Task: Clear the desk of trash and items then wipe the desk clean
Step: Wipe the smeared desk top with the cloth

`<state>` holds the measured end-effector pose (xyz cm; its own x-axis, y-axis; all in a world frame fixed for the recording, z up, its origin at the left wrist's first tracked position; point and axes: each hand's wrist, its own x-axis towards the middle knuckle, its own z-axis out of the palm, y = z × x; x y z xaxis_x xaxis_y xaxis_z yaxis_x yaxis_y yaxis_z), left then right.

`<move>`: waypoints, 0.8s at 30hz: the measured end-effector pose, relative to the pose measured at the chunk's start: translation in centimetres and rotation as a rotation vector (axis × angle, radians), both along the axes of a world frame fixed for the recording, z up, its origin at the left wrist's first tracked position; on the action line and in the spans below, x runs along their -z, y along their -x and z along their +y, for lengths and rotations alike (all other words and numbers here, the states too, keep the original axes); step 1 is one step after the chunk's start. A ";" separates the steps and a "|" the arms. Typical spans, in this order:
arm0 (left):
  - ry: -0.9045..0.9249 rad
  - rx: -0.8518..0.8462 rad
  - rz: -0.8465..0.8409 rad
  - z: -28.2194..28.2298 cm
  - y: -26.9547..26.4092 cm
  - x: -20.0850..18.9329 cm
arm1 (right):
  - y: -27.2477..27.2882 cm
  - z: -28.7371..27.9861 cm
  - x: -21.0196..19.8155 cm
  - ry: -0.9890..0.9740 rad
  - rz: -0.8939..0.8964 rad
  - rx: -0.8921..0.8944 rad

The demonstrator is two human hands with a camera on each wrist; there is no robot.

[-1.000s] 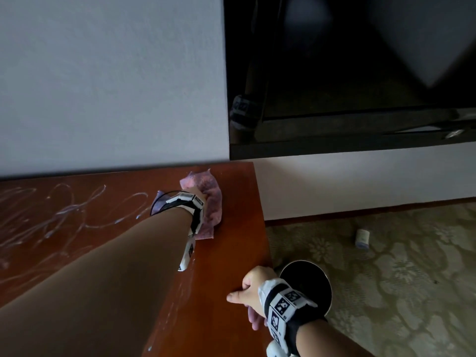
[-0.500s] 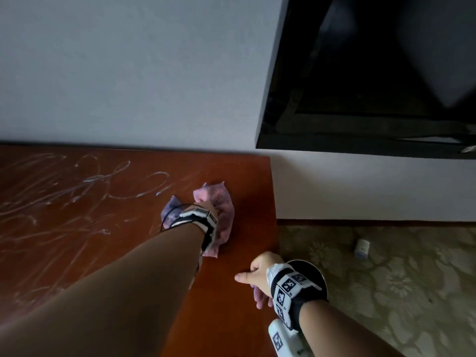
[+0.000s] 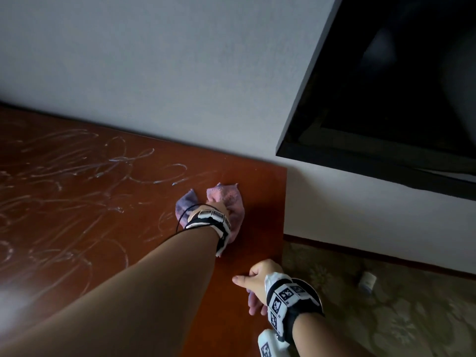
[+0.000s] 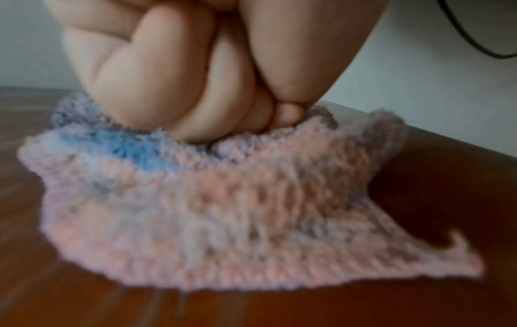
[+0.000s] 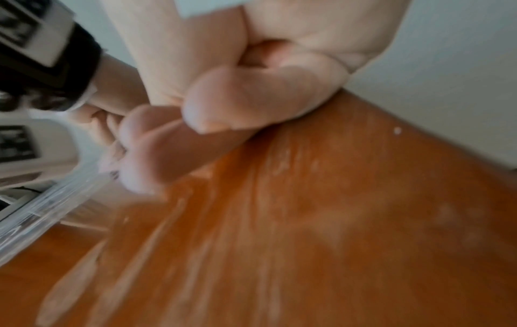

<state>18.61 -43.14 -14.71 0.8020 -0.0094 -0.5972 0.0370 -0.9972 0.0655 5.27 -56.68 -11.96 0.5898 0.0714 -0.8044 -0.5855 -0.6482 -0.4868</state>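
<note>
Head view: the left hand [image 3: 217,206] presses a fluffy pink-and-blue knitted cloth [image 3: 231,202] flat against the reddish-brown wooden desk [image 3: 77,202], near its right edge and close to the grey wall [image 3: 154,73]. Left wrist view: the fingers [image 4: 173,88] are bent down onto the cloth [image 4: 223,210], their tips sunk into the pile. Pale curling streaks [image 3: 90,163] cover the desk to the left of the cloth. The right hand [image 3: 257,279] rests at the desk's right edge, thumb lying on top, the other fingers curled (what they enclose, if anything, cannot be told). A black flat screen [image 3: 386,99] hangs on the wall; a small white cylinder [image 3: 367,279] lies on the patterned carpet [image 3: 386,318].
</note>
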 end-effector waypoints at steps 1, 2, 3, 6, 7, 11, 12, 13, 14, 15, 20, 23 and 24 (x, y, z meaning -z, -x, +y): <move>-0.026 0.008 0.080 0.3 1.5 0.2 | 0.0 0.1 -0.1 0.005 0.005 -0.013; -0.056 0.034 0.155 0.6 2.6 0.9 | -0.2 0.2 -0.1 0.008 0.022 -0.010; -0.098 0.068 0.198 0.7 3.8 1.1 | -0.4 0.2 -0.2 0.009 0.051 0.002; -0.111 0.111 0.217 1.2 6.3 1.3 | -0.5 0.5 0.1 0.024 0.075 0.039; -0.099 0.084 0.203 1.3 6.8 1.0 | -0.4 0.5 0.3 0.027 0.062 0.035; -0.048 -0.097 0.149 0.8 6.0 0.8 | -0.2 0.2 1.4 0.016 0.002 0.007; -0.024 -0.128 0.115 1.0 5.7 0.5 | -0.1 0.1 1.5 0.016 -0.007 0.001; -0.009 -0.152 0.083 1.0 5.5 0.1 | -0.1 0.0 1.6 0.007 -0.016 -0.004; -0.004 -0.153 0.034 1.1 5.4 0.0 | -0.2 0.1 1.7 0.005 -0.026 -0.010; 0.005 -0.161 0.000 1.0 5.7 -0.4 | 0.0 0.0 1.8 0.004 -0.029 -0.009; 0.055 -0.219 0.062 2.1 10.5 -0.7 | 0.3 0.3 2.2 0.021 -0.073 0.014; 0.106 -0.260 0.153 3.3 13.6 0.5 | 0.7 0.4 2.3 0.002 -0.092 0.004; 0.116 -0.260 0.174 3.4 14.2 0.6 | 0.6 0.4 2.3 0.016 -0.092 0.004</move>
<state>4.40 -39.71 -15.31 0.6728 0.1061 -0.7322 0.3098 -0.9391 0.1486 4.62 -56.26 -14.26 0.6614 0.0559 -0.7479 -0.5416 -0.6543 -0.5279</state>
